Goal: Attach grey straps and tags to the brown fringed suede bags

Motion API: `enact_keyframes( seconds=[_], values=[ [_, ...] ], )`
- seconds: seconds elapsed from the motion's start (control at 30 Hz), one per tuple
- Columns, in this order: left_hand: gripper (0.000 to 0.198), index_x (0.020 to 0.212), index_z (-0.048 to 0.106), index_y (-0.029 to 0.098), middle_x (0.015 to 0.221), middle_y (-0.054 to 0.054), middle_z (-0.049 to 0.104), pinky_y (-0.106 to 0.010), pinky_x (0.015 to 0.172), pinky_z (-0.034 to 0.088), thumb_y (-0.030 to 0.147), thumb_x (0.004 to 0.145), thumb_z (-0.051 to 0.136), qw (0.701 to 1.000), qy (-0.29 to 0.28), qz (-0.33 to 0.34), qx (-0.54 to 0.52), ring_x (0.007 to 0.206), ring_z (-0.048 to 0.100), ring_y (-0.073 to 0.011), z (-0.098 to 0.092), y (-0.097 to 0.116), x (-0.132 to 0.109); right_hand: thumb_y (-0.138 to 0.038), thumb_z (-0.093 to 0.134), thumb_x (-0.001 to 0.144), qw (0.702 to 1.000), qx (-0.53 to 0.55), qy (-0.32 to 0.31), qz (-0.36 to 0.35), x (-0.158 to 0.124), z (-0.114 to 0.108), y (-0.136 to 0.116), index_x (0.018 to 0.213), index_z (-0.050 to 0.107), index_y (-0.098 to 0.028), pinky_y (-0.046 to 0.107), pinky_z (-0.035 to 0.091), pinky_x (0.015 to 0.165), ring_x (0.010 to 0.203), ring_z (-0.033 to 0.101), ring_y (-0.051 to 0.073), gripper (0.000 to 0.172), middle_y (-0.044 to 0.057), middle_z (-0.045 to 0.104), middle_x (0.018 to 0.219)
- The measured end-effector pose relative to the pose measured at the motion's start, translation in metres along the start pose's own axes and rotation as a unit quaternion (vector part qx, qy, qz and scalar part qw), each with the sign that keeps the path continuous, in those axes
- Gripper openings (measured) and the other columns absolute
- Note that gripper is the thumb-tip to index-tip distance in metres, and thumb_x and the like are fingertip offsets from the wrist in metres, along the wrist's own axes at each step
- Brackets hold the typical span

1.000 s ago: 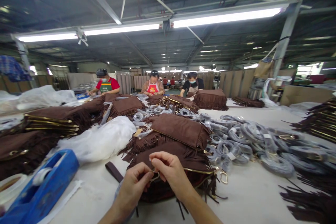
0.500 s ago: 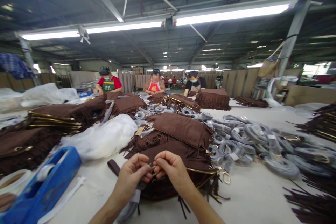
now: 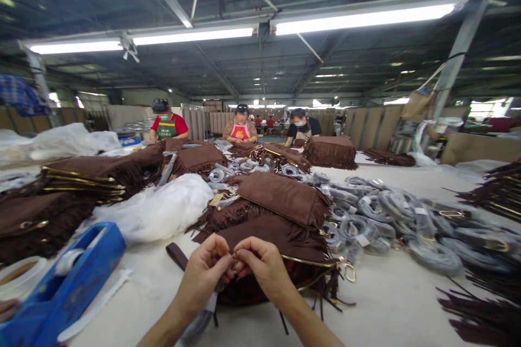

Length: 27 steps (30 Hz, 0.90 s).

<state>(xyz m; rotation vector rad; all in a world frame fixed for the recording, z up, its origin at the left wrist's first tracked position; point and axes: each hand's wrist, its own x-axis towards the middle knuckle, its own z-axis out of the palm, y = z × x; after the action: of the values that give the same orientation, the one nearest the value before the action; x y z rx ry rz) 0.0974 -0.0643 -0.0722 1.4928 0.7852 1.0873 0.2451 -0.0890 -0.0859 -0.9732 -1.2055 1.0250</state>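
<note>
Just over the near edge of a brown fringed bag [image 3: 268, 236], my left hand [image 3: 207, 268] and my right hand [image 3: 262, 265] meet with pinched fingertips. Between them is a small metallic piece, too small to make out, mostly covered by the fingers. The bag's gold zipper [image 3: 311, 263] runs to the right of my right hand, its mouth partly open. A brown strap loop [image 3: 176, 256] sticks out left of my left hand. Below that hand, a plastic-wrapped strap [image 3: 199, 321] lies partly behind my forearm.
A blue tape dispenser [image 3: 69, 282] stands at left, near white plastic wrap [image 3: 163, 209]. Wrapped coiled straps [image 3: 391, 211] cover the table's right side. More brown bags [image 3: 329, 152] are piled around. Several people work beyond; part of another hand [image 3: 8, 309] shows at the left edge.
My hands have drawn slightly closer together, their fingertips now touching. The bag and the other things have hardly moved; the view has shifted slightly.
</note>
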Motion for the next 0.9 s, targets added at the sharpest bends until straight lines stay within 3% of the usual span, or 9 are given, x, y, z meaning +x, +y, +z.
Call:
enact_keyframes(
  seconds=[0.27,0.43,0.57,0.63,0.73,0.83,0.9],
  values=[
    [0.027,0.070,0.048,0.020,0.054,0.006,0.055,-0.018,0.044,0.044,0.035,0.072,0.070,1.000,-0.011,0.003,0.018,0.047,0.055,-0.0096,0.001,-0.002,0.000,-0.027,0.062,0.081,0.996,-0.075,-0.023,-0.034,-0.003,-0.001,-0.003,0.072,0.069,-0.018,0.024,0.050,0.054,0.053,0.061,0.014,0.015,-0.001,0.064,0.057],
    [0.025,0.067,0.045,0.021,0.052,0.007,0.052,-0.016,0.041,0.041,0.032,0.073,0.067,0.998,0.013,0.016,0.051,0.044,0.053,-0.0087,0.004,-0.006,-0.003,-0.015,0.054,0.083,0.968,-0.213,-0.032,-0.129,-0.008,-0.001,-0.006,0.068,0.067,-0.020,0.024,0.044,0.059,0.058,0.059,0.014,0.021,-0.002,0.063,0.060],
    [0.024,0.066,0.045,0.021,0.050,0.008,0.052,-0.015,0.038,0.039,0.032,0.072,0.066,0.998,0.024,0.000,0.052,0.041,0.053,-0.0087,0.006,-0.009,-0.002,-0.015,0.052,0.086,0.953,-0.254,-0.048,-0.161,-0.008,-0.002,-0.006,0.069,0.066,-0.021,0.024,0.042,0.059,0.059,0.058,0.014,0.023,-0.001,0.063,0.063],
    [0.024,0.066,0.046,0.021,0.047,0.008,0.053,-0.015,0.036,0.038,0.033,0.070,0.066,0.999,0.003,-0.025,0.046,0.038,0.052,-0.0089,0.004,-0.008,0.001,-0.015,0.050,0.088,0.942,-0.280,-0.064,-0.173,-0.006,-0.004,-0.008,0.070,0.065,-0.022,0.024,0.041,0.059,0.060,0.057,0.014,0.025,-0.001,0.063,0.064],
    [0.023,0.072,0.051,0.020,0.049,0.006,0.057,-0.016,0.034,0.037,0.035,0.068,0.067,0.997,-0.040,-0.046,0.044,0.037,0.053,-0.0101,-0.004,-0.002,0.009,-0.015,0.045,0.092,0.906,-0.372,-0.055,-0.194,-0.006,-0.005,-0.017,0.075,0.065,-0.021,0.026,0.040,0.062,0.066,0.058,0.016,0.027,0.002,0.064,0.070],
    [0.025,0.083,0.058,0.019,0.060,0.003,0.065,-0.018,0.035,0.039,0.041,0.072,0.062,0.998,-0.038,-0.020,0.049,0.040,0.055,-0.0112,-0.020,0.005,0.017,-0.016,0.044,0.093,0.851,-0.480,-0.029,-0.211,-0.020,0.005,-0.026,0.082,0.064,-0.019,0.027,0.038,0.061,0.070,0.058,0.016,0.023,0.004,0.064,0.078],
    [0.026,0.086,0.062,0.017,0.057,0.002,0.064,-0.019,0.038,0.038,0.040,0.074,0.056,0.997,-0.023,-0.009,0.071,0.040,0.053,-0.0111,-0.031,0.005,0.020,-0.019,0.052,0.090,0.796,-0.541,-0.095,-0.256,-0.035,0.020,-0.025,0.083,0.061,-0.021,0.027,0.037,0.057,0.069,0.057,0.016,0.013,0.002,0.065,0.080]
  ],
)
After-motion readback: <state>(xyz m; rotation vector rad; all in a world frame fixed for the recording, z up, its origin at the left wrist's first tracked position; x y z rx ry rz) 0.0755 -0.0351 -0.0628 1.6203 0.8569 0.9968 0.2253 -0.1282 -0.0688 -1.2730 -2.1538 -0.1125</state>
